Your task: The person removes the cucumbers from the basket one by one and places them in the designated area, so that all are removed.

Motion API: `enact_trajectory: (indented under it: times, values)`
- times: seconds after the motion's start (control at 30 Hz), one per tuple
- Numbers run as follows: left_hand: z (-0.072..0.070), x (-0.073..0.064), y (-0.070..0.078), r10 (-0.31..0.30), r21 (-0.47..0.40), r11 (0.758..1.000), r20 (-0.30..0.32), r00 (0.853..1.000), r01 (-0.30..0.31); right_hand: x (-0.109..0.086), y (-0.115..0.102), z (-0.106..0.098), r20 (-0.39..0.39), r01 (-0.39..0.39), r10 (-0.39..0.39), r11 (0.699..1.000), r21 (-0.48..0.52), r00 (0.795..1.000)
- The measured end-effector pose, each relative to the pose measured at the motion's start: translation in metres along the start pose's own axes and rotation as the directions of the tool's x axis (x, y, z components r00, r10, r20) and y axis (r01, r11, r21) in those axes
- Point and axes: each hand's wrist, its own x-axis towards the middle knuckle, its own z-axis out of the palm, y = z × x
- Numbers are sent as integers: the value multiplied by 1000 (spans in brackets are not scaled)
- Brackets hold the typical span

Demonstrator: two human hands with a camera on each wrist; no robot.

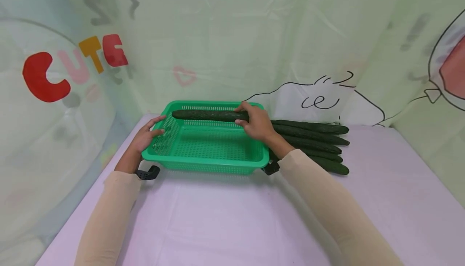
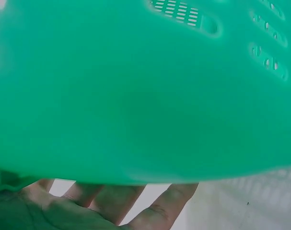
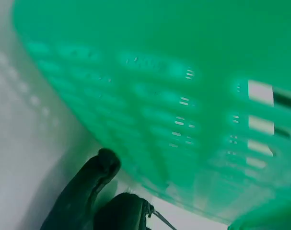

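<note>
In the head view, a long dark green cucumber [image 1: 208, 115] lies level over the back part of a green plastic basket [image 1: 210, 162]. My right hand [image 1: 258, 122] grips its right end, thumb in front and fingers behind. My left hand [image 1: 144, 137] holds the basket's left rim, the thumb reaching over the edge. Green basket wall [image 2: 135, 105] fills most of the left wrist view, with the left fingers below it. Several more cucumbers [image 1: 314, 139] lie side by side to the right, their left ends hidden by the right arm and basket. Cucumber ends [image 3: 85, 189] show in the right wrist view.
The basket and cucumbers are on a table with a pale lilac cover [image 1: 218, 217]. A light printed curtain [image 1: 218, 36] hangs behind the table and along its sides. Dark straps [image 1: 148, 172] are around both wrists.
</note>
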Motion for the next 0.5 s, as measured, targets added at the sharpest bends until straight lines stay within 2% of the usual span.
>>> enact_trajectory:
  times: [0.27,0.4,0.5]
  values:
    - [0,-4,3,20,54,998,-6,1000,-19,-28,-3,-22,-11,9,-10,998,-60,1000]
    - [1,-3,2,25,57,998,-2,1000,-25,-51,-5,-40,-41,-2,-2,996,-92,999]
    - [2,-3,0,20,21,1000,3,1000,-20,-69,-4,-53,-75,1,-9,995,-101,997]
